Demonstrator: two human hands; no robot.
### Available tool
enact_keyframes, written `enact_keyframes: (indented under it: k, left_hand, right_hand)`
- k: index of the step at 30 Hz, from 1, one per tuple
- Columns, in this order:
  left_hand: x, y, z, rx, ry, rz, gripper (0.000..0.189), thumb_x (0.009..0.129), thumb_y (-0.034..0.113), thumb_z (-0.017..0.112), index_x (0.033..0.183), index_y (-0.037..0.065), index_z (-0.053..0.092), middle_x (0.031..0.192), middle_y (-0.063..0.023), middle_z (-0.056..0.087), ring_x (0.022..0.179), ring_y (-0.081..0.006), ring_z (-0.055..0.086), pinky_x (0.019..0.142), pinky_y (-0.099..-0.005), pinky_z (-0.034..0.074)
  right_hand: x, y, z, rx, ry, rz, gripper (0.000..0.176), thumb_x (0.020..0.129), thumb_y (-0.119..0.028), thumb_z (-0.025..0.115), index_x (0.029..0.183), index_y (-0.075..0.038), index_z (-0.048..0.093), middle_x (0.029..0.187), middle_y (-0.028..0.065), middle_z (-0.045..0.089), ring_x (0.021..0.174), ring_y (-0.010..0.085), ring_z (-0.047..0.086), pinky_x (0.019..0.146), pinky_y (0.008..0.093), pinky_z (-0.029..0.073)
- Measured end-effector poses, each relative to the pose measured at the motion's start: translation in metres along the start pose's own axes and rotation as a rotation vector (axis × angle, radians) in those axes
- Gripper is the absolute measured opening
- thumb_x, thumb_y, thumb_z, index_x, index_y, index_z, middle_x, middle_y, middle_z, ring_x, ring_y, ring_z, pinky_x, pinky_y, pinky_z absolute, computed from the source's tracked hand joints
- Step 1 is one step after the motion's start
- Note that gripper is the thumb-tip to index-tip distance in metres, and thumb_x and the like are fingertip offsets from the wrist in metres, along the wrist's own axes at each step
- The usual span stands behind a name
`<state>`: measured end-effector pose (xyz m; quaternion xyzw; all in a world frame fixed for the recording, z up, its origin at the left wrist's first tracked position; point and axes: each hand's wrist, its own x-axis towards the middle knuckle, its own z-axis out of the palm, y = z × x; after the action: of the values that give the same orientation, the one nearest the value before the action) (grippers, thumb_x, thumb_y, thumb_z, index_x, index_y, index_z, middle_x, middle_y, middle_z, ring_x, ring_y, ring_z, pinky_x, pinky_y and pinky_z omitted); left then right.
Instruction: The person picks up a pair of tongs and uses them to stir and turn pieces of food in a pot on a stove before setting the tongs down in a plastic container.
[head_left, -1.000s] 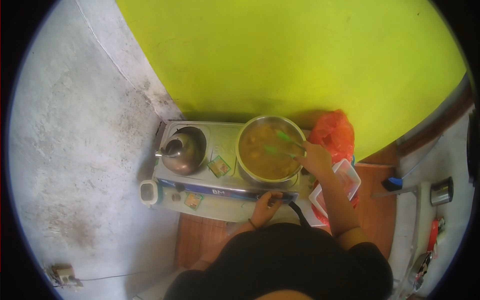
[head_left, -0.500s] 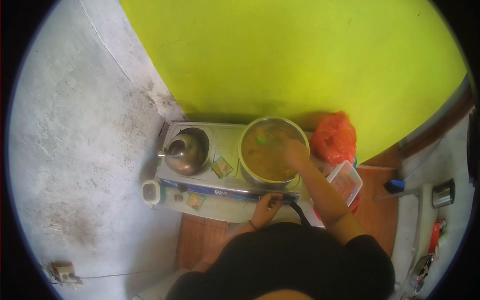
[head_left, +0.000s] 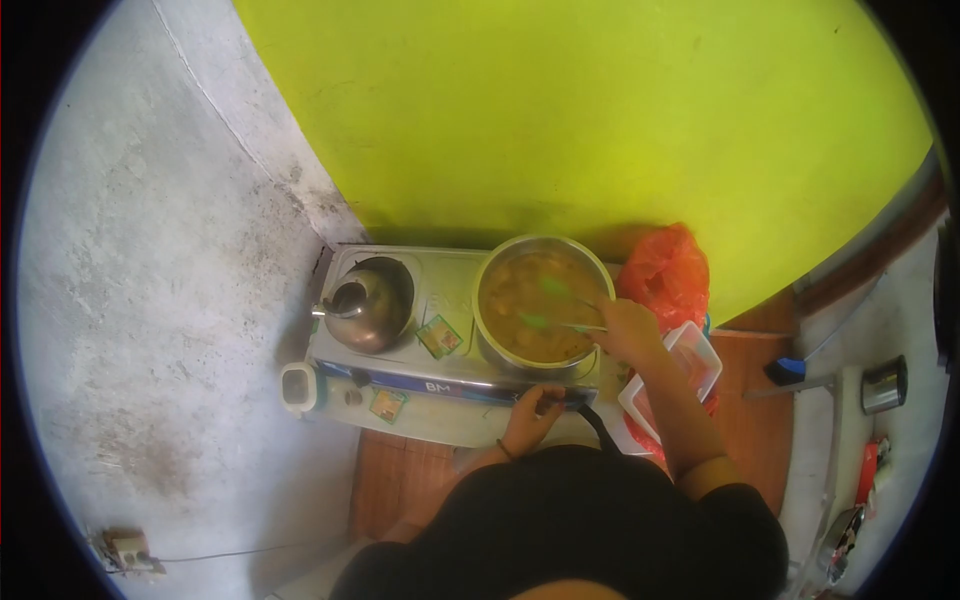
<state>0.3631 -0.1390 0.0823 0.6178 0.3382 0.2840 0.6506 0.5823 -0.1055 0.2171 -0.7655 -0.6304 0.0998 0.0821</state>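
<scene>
A large metal pot (head_left: pixel 487 330) of brownish soup with pieces in it stands on the right side of the stove (head_left: pixel 455 300). My right hand (head_left: pixel 628 330) is at the pot's right rim, closed round the thin metal handle of a utensil (head_left: pixel 585 327) that reaches over the soup. Green leafy bits show in the liquid, blurred. My left hand (head_left: pixel 535 411) is at the stove's front edge near the right knob, fingers curled; what they hold, if anything, is hidden. A green packet (head_left: pixel 439 337) lies on the stove top between pot and kettle.
A metal kettle (head_left: pixel 367 312) sits on the left burner. Another packet (head_left: pixel 387 404) lies before the stove, with a white container (head_left: pixel 301 387) at the left corner. Right of the pot are a red plastic bag (head_left: pixel 667 280) and clear plastic containers (head_left: pixel 695 352). A yellow-green wall (head_left: pixel 600 120) stands behind.
My right hand has moved from over the soup to the right, out to the pot's rim, and the utensil handle now shows. My left hand has stayed nearly in place.
</scene>
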Motion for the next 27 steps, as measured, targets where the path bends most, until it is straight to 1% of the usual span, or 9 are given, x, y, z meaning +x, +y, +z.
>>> enact_keyframes:
  k: [2, 5, 8, 13, 17, 20, 23, 27]
  left_hand:
    - [-0.001, 0.000, -0.001, 0.038, 0.015, -0.009, 0.027, 0.088, 0.006, 0.065, 0.114, 0.002, 0.059, 0.106, -0.0051, 0.064, 0.089, -0.0113, 0.062, 0.079, -0.0259, 0.050]
    - [-0.001, -0.003, 0.001, -0.015, 0.030, -0.028, 0.026, 0.087, 0.008, 0.066, 0.112, 0.005, 0.060, 0.105, -0.0045, 0.065, 0.088, -0.0137, 0.061, 0.076, -0.0277, 0.048]
    - [0.001, -0.004, 0.003, 0.032, -0.014, -0.020, 0.027, 0.088, 0.007, 0.065, 0.114, 0.002, 0.059, 0.107, -0.0056, 0.064, 0.091, -0.0122, 0.061, 0.079, -0.0266, 0.050]
    - [0.001, -0.002, 0.004, 0.031, -0.024, -0.010, 0.027, 0.088, 0.007, 0.065, 0.114, 0.002, 0.059, 0.108, -0.0061, 0.064, 0.092, -0.0124, 0.061, 0.079, -0.0268, 0.050]
    - [-0.004, -0.001, 0.002, 0.021, -0.004, -0.023, 0.027, 0.088, 0.008, 0.065, 0.114, 0.002, 0.059, 0.107, -0.0062, 0.064, 0.091, -0.0124, 0.061, 0.079, -0.0273, 0.049]
    - [-0.008, -0.001, 0.000, 0.034, 0.020, -0.024, 0.027, 0.088, 0.008, 0.065, 0.113, 0.003, 0.059, 0.106, -0.0055, 0.065, 0.089, -0.0119, 0.061, 0.078, -0.0267, 0.049]
    - [-0.010, 0.000, -0.003, 0.037, 0.056, -0.003, 0.027, 0.087, 0.008, 0.065, 0.114, 0.003, 0.060, 0.106, -0.0047, 0.065, 0.088, -0.0113, 0.061, 0.076, -0.0259, 0.048]
    - [-0.012, -0.003, -0.006, 0.035, 0.072, -0.012, 0.028, 0.087, 0.008, 0.066, 0.113, 0.004, 0.060, 0.105, -0.0043, 0.065, 0.088, -0.0108, 0.060, 0.075, -0.0255, 0.048]
  right_hand:
    - [-0.012, 0.007, -0.002, -0.019, 0.062, -0.018, 0.039, 0.073, -0.029, 0.073, 0.103, -0.009, 0.060, 0.084, 0.0150, 0.066, 0.081, 0.0341, 0.066, 0.068, 0.0455, 0.052]
    - [-0.028, 0.002, -0.002, -0.032, 0.057, -0.074, 0.040, 0.071, -0.026, 0.073, 0.104, -0.009, 0.059, 0.083, 0.0153, 0.064, 0.079, 0.0343, 0.065, 0.066, 0.0447, 0.051]
    - [-0.030, 0.000, 0.029, 0.025, 0.022, -0.145, 0.039, 0.069, -0.023, 0.073, 0.103, -0.009, 0.059, 0.082, 0.0154, 0.064, 0.079, 0.0338, 0.066, 0.066, 0.0442, 0.051]
    - [-0.017, -0.014, 0.057, 0.021, 0.043, -0.071, 0.040, 0.069, -0.021, 0.073, 0.105, -0.009, 0.059, 0.083, 0.0156, 0.064, 0.079, 0.0337, 0.066, 0.067, 0.0436, 0.052]
    - [-0.005, -0.024, 0.064, 0.017, 0.051, -0.016, 0.039, 0.072, -0.022, 0.073, 0.106, -0.009, 0.060, 0.085, 0.0160, 0.064, 0.078, 0.0340, 0.066, 0.067, 0.0436, 0.053]
    - [0.006, -0.029, 0.070, 0.022, 0.019, 0.056, 0.038, 0.074, -0.024, 0.073, 0.107, -0.010, 0.060, 0.087, 0.0165, 0.064, 0.080, 0.0344, 0.066, 0.067, 0.0446, 0.053]
    - [0.015, -0.034, 0.068, 0.030, 0.003, 0.080, 0.038, 0.074, -0.025, 0.072, 0.107, -0.010, 0.060, 0.088, 0.0170, 0.064, 0.081, 0.0350, 0.066, 0.067, 0.0450, 0.053]
    - [0.021, -0.043, 0.056, 0.037, 0.104, 0.039, 0.036, 0.075, -0.021, 0.071, 0.107, -0.009, 0.060, 0.084, 0.0161, 0.065, 0.078, 0.0352, 0.067, 0.067, 0.0448, 0.053]
